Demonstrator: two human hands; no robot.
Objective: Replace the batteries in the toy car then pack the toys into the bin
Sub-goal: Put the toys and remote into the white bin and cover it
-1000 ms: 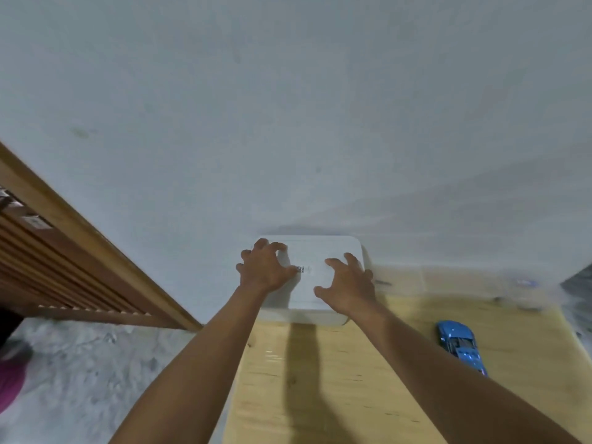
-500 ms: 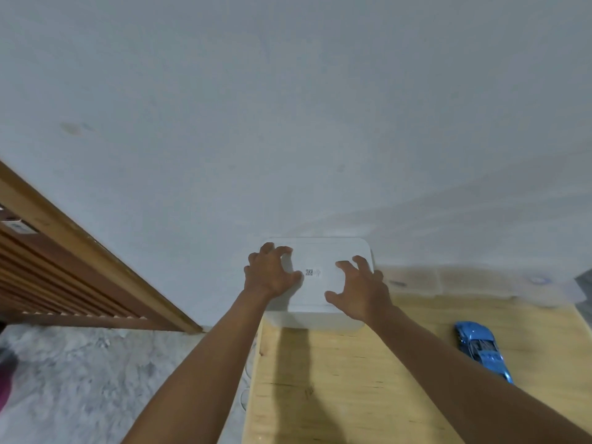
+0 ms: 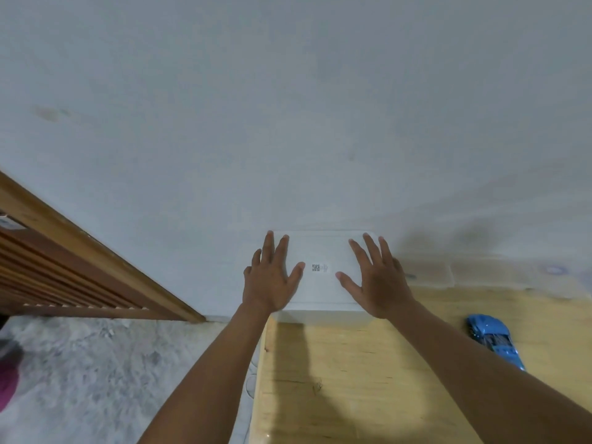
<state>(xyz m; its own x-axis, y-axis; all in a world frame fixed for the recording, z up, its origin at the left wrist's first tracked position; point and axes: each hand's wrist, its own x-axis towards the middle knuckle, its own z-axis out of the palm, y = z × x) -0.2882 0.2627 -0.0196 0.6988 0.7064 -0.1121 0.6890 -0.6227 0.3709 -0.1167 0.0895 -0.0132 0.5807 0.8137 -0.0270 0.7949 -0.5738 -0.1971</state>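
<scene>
Both palms press on the white rectangular plastic bin lid.
Left hand and right hand lie flat, fingers spread, gripping nothing, likely seating it; blue toy car remains on the pale wooden table.

A QR code sits on the white bin lid (adjacent print too small to read).

White bin, lid on, QR label on top; blue toy car upright, well right of bin.
</scene>
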